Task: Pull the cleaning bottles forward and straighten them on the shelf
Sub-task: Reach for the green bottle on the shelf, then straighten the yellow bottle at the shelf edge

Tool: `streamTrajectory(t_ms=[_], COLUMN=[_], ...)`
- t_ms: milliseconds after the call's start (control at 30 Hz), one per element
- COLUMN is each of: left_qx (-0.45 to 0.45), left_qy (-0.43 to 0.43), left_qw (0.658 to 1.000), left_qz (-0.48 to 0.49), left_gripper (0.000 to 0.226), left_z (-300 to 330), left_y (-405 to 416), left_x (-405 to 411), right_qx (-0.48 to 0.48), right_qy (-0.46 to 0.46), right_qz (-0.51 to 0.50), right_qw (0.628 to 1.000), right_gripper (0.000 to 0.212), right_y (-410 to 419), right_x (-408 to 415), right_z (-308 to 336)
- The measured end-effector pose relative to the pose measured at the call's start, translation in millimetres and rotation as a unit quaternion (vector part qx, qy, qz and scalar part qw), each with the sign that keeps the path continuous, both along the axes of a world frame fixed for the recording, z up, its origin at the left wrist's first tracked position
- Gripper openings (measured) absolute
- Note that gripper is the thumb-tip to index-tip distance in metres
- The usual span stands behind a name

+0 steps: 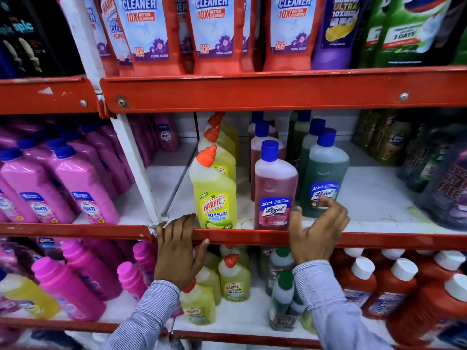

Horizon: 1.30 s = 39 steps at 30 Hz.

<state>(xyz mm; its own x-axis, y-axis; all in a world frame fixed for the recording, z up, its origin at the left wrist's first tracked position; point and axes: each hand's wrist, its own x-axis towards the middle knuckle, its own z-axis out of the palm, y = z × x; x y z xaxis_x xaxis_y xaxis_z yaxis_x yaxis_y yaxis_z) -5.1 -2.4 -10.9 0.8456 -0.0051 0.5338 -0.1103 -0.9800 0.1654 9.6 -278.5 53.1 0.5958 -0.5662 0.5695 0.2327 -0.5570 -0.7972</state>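
Observation:
On the middle shelf (379, 238) stand three rows of bottles. A yellow Harpic bottle (214, 190) with an orange cap is at the front edge, more behind it. A pink Lizol bottle (275, 188) with a blue cap stands at the edge beside it. A green Lizol bottle (324, 173) sits slightly further back, with more green ones behind. My left hand (178, 251) rests flat over the red shelf rail, left of the Harpic bottle. My right hand (316, 231) is open, thumb by the pink bottle, fingertips on the green bottle's label.
Red Harpic bathroom cleaner bottles (214, 34) fill the shelf above. Pink bottles (83, 183) crowd the left bay past a white upright (136, 170). Dark bottles (439, 178) stand at the right of the middle shelf. Below are small yellow bottles (233, 279) and red bottles (394, 286).

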Motion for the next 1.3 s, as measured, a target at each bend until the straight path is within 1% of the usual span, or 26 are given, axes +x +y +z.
streamTrajectory(t_ms=[33,100,167,233,267,367,467,633,833,1133,1233,1300], left_qx=[-0.001,-0.002,-0.003,-0.004,-0.004,-0.001,0.000,0.002,0.013,0.009,0.010,0.007], left_qy=[0.000,-0.002,-0.003,-0.005,-0.005,-0.004,-0.001,-0.001,0.003,0.007,0.010,0.011], left_qw=[1.000,1.000,1.000,1.000,1.000,1.000,1.000,1.000,1.000,1.000,1.000,1.000], left_qz=[0.001,0.001,0.002,0.003,0.003,0.006,0.009,0.011,0.010,0.010,0.011,0.009], left_gripper=[0.064,0.064,0.064,0.064,0.063,0.062,0.061,0.062,0.062,0.062,0.062,0.062], left_z=[0,0,-1,-1,-1,-1,0,1,2,0,0,1], left_y=[-1,-1,0,-1,-1,-2,-2,-4,-2,-2,-1,-1], left_x=[0,0,0,0,0,0,0,-1,0,0,0,0], right_qx=[0.008,0.010,0.010,0.002,-0.010,-0.055,-0.078,-0.086,-0.079,-0.074,-0.049,-0.044], right_qy=[0.010,0.081,0.149,0.186,0.196,0.211,0.213,0.197,0.185,0.198,0.169,0.111], right_qz=[-0.027,-0.060,-0.055,-0.041,-0.037,-0.037,-0.043,-0.059,-0.061,-0.052,-0.058,-0.078], right_qw=[1.000,0.995,0.987,0.982,0.980,0.975,0.973,0.975,0.978,0.976,0.983,0.990], right_gripper=[0.057,0.072,0.093,0.105,0.105,0.095,0.091,0.091,0.091,0.093,0.101,0.100], right_y=[-9,-24,-32,-37,-39,-42,-44,-48,-49,-50,-48,-42], right_x=[6,23,37,47,51,57,56,39,22,8,1,-8], right_z=[1,4,9,12,13,12,9,4,3,4,5,9])
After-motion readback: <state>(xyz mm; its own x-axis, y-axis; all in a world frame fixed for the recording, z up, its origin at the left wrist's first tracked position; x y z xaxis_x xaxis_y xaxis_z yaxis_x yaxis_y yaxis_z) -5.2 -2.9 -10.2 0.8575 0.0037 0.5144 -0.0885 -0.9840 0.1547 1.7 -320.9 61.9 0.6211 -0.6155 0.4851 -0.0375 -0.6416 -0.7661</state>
